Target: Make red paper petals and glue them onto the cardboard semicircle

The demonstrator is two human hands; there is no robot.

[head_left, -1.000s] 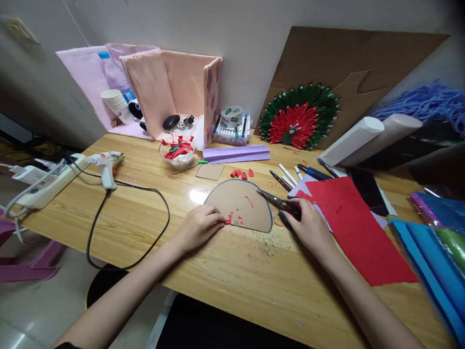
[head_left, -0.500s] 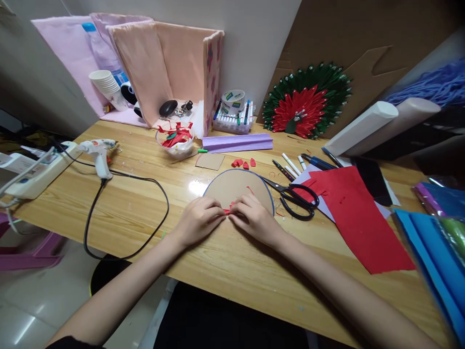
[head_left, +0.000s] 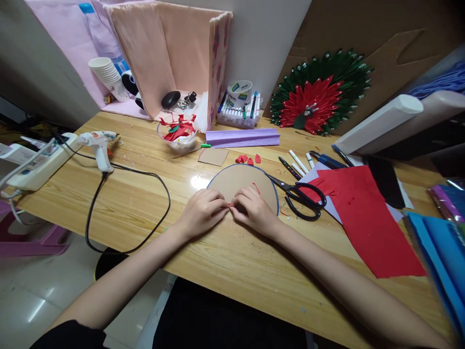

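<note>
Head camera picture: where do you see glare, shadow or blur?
In the head view, a white glare patch shines on the wooden table; in the same head view, a dark shadow runs beneath the right forearm; at the head view's right edge, the blue sheets look soft; in the head view, the left hand and right hand look fairly clear.

Can't resolve red scrap (head_left: 229,204) at fingertips of left hand (head_left: 205,211) and right hand (head_left: 255,211), near side of cardboard disc (head_left: 234,178): too small to tell shape or grip. Can't trace disc's near edge, mostly behind hands. Beyond disc, can't read tape roll (head_left: 239,97) print. Beyond and right, lose cardboard panel (head_left: 363,29) top, blue yarn (head_left: 441,77) end to frame edges. Far right of disc, get blurred, cropped blue pack (head_left: 428,247).
</note>
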